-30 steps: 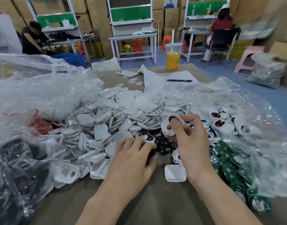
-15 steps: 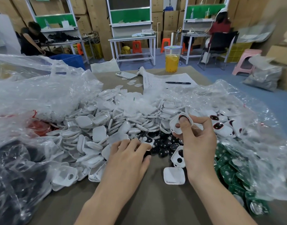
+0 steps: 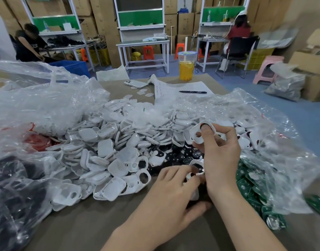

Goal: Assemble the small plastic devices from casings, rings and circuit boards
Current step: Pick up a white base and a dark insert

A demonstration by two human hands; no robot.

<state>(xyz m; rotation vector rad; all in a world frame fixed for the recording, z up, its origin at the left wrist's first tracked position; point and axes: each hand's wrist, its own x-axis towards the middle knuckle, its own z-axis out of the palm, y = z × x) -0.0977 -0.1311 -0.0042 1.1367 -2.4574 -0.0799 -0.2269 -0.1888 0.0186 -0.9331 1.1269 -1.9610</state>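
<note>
White plastic casing point(image 3: 194, 134) is gripped in the right hand point(image 3: 221, 156) and held just above the heap. The thumb is pressed over its dark round opening, w/ the other fingers curled behind it. The left hand point(image 3: 170, 192) is held low over the table point(image 3: 83, 225), palm down, thumb apart. Its fingers are reached toward a second casing point(image 3: 195, 162) w/ a dark centre, just beside the right hand's heel. The fingertips are blurred, so whether anything is pinched can't be told. A big pile of white casings point(image 3: 104, 149) is spread across the ctr and left of the table. Dark round parts point(image 3: 181, 155) are heaped btw that pile and the hands. Green circuit boards point(image 3: 246, 180) are seen at right, partly under a clear plastic bag point(image 3: 275, 142). Farther back, a drink cup point(image 3: 186, 67), phone point(image 3: 135, 83), paper sheet point(image 3: 173, 88) and pen point(image 3: 192, 92) are set on the table.
</note>
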